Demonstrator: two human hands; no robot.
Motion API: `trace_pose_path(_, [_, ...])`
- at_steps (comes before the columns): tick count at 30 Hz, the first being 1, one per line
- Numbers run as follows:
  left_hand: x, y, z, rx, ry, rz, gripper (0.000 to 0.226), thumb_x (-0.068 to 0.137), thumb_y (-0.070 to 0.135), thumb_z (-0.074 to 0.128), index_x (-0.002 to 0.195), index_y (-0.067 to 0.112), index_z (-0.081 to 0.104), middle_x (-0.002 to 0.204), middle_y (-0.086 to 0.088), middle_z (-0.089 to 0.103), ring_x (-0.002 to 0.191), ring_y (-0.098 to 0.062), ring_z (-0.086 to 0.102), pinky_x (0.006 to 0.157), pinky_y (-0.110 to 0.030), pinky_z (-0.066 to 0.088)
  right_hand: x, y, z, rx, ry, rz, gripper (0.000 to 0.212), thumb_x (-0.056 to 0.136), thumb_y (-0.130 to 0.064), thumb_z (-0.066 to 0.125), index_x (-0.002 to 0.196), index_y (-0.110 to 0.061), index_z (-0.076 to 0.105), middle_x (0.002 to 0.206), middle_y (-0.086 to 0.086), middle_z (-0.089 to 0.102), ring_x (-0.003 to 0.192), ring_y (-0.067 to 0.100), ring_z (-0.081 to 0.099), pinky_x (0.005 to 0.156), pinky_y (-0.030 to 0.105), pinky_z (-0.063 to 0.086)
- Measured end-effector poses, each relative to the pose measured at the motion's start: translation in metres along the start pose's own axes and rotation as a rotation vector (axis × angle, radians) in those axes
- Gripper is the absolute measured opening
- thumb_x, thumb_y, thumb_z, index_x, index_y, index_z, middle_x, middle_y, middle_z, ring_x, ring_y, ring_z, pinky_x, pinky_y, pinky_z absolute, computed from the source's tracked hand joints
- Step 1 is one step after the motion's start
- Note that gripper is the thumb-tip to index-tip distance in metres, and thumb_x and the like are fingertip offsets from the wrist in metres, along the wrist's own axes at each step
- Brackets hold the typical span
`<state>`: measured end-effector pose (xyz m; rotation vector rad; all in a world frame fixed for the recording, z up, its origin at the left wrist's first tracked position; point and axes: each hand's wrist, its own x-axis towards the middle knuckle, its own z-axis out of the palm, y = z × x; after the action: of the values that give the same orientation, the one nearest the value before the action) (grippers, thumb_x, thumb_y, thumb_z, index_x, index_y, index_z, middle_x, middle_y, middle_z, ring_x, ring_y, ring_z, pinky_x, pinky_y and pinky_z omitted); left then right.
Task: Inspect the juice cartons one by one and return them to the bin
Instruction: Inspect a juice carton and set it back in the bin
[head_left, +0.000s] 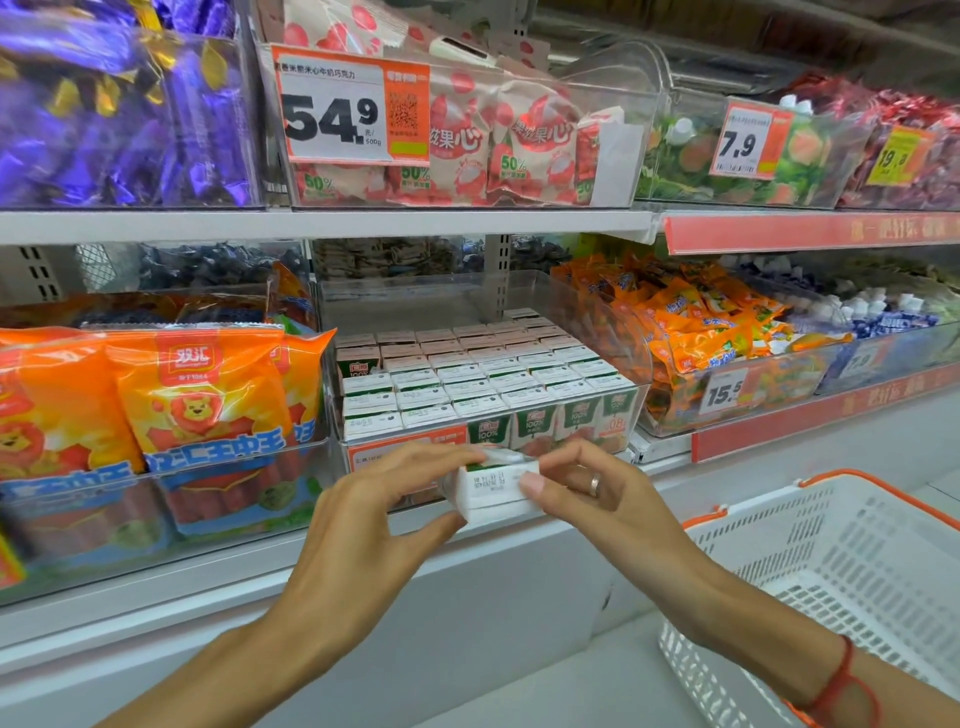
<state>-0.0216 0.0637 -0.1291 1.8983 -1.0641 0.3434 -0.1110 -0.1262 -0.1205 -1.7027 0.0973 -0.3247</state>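
A small white juice carton is held in front of the shelf, its white end with a printed date code turned up toward me. My left hand grips its left side with thumb below and fingers above. My right hand, with a ring on one finger, pinches its right end. Behind the hands stands a clear plastic bin filled with rows of several matching green-and-white cartons.
Orange sausage packs fill the bin to the left, orange snack bags the one to the right. A white basket with orange rim sits at lower right. An upper shelf carries candy bins with price tags.
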Motion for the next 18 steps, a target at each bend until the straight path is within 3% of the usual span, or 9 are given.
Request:
trace_pose_path(4, [0.0, -0.001, 0.002, -0.013, -0.01, 0.027, 0.056, 0.078, 0.005, 0.078, 0.116, 0.044, 0.065, 0.12, 0.031, 0.061, 0.118, 0.006, 0.055, 0.098, -0.011, 0.04, -0.003, 0.003, 0.0, 0.006, -0.015, -0.016, 0.016, 0.069, -0.045, 0.071, 0.077, -0.033, 0.064, 0.097, -0.009, 0.075, 0.091, 0.001, 0.069, 0.074, 0.007, 0.047])
trace_pose_path(9, [0.005, -0.002, 0.003, -0.052, -0.1, -0.059, 0.047, 0.083, 0.016, 0.074, 0.117, 0.046, 0.063, 0.12, 0.029, 0.055, 0.12, 0.004, 0.05, 0.096, -0.008, 0.037, 0.001, 0.005, -0.002, -0.023, 0.034, -0.017, 0.014, 0.085, -0.035, 0.064, 0.091, -0.022, 0.064, 0.094, -0.005, 0.076, 0.093, 0.006, 0.069, 0.092, 0.027, 0.053])
trace_pose_path(12, [0.006, 0.001, 0.005, -0.24, -0.16, -0.199, 0.042, 0.081, 0.028, 0.072, 0.117, 0.046, 0.061, 0.116, 0.029, 0.062, 0.113, 0.005, 0.057, 0.094, -0.01, 0.044, 0.0, 0.003, -0.003, -0.079, 0.051, -0.041, 0.011, 0.091, -0.026, 0.06, 0.1, -0.026, 0.067, 0.096, -0.011, 0.075, 0.097, 0.008, 0.069, 0.088, 0.022, 0.054])
trace_pose_path(15, [0.009, 0.001, 0.004, -0.473, -0.179, -0.417, 0.034, 0.082, 0.031, 0.068, 0.113, 0.044, 0.063, 0.11, 0.029, 0.068, 0.103, 0.008, 0.063, 0.078, -0.007, 0.05, -0.003, 0.002, -0.004, -0.199, -0.023, -0.113, 0.03, 0.091, -0.02, 0.062, 0.116, -0.036, 0.063, 0.106, -0.02, 0.071, 0.106, -0.001, 0.064, 0.088, 0.012, 0.049])
trace_pose_path(18, [0.009, -0.003, 0.002, -0.623, -0.198, -0.582, 0.031, 0.083, 0.038, 0.065, 0.114, 0.037, 0.067, 0.107, 0.019, 0.073, 0.1, 0.0, 0.068, 0.08, -0.014, 0.052, -0.006, 0.004, -0.003, -0.36, -0.099, -0.169, 0.044, 0.09, -0.026, 0.064, 0.13, -0.041, 0.055, 0.12, -0.026, 0.063, 0.114, -0.005, 0.057, 0.094, 0.012, 0.045])
